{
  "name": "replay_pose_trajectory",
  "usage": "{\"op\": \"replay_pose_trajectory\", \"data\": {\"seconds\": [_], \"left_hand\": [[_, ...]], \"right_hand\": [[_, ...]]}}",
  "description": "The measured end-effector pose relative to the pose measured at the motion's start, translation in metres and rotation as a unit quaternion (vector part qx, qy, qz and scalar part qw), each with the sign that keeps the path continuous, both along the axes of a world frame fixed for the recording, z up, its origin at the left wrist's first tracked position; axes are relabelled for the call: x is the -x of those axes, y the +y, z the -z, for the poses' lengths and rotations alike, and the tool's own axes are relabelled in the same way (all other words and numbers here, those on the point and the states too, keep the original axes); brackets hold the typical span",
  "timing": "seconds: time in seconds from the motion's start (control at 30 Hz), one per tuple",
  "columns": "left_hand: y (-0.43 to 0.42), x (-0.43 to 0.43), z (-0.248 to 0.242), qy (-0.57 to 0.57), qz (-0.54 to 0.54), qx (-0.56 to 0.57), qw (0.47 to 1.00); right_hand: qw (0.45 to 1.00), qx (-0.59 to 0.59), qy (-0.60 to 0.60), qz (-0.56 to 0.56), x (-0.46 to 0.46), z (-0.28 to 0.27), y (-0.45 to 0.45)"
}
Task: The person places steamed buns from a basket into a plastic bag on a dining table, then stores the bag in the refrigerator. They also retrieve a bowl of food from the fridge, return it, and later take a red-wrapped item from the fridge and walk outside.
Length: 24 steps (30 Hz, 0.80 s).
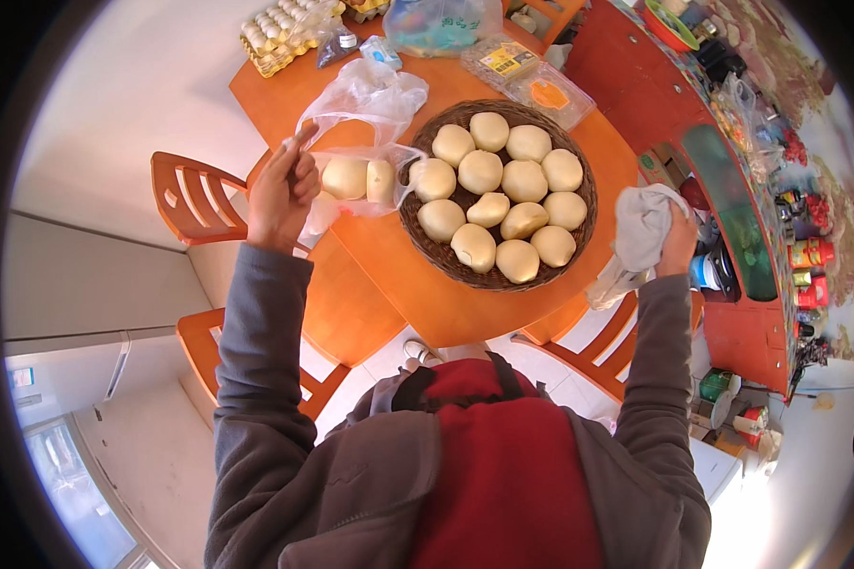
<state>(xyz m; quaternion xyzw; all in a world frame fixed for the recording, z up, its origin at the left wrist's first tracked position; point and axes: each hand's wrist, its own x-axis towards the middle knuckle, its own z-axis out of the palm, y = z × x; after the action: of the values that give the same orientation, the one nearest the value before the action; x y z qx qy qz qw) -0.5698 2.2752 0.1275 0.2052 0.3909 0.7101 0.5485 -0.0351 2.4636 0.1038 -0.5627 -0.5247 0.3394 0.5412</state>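
A round brown wicker tray [427, 252] on the orange wooden table holds several pale steamed buns [480, 171], most of them round. To its left lies a clear plastic bag [384, 153] with at least two pieces of bun [344, 178] inside, its edge overlapping the tray's rim. My left hand [285, 188] is at the bag's left side, index finger extended and the other fingers curled; whether it pinches the plastic is unclear. My right hand [678, 238] grips a light grey cloth [642, 224] at the table's right edge. A beige part hangs below that cloth.
A crumpled plastic bag [377, 89] lies behind the buns. Egg trays [274, 35], a large filled bag [441, 25] and clear plastic boxes [541, 92] stand farther back. Wooden chairs [199, 199] flank the table. On the right is a red cabinet [744, 334].
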Motion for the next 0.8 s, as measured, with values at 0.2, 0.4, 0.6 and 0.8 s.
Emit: {"op": "replay_pose_trajectory", "data": {"seconds": [0.2,0.4,0.6,0.8], "left_hand": [[-0.020,-0.014,0.025,-0.015,-0.031,0.059,0.998],[-0.013,-0.026,0.022,-0.049,-0.038,0.059,0.996],[-0.002,-0.037,0.016,-0.050,-0.039,0.070,0.996],[0.003,-0.048,0.008,-0.026,-0.068,0.111,0.991]], "right_hand": [[0.930,0.172,0.065,-0.318,0.122,0.087,-0.016],[0.710,-0.055,-0.419,-0.563,0.180,0.094,0.005],[0.557,-0.213,-0.588,-0.546,0.187,0.129,0.021],[0.575,-0.230,-0.544,-0.566,0.195,0.144,0.032]]}}
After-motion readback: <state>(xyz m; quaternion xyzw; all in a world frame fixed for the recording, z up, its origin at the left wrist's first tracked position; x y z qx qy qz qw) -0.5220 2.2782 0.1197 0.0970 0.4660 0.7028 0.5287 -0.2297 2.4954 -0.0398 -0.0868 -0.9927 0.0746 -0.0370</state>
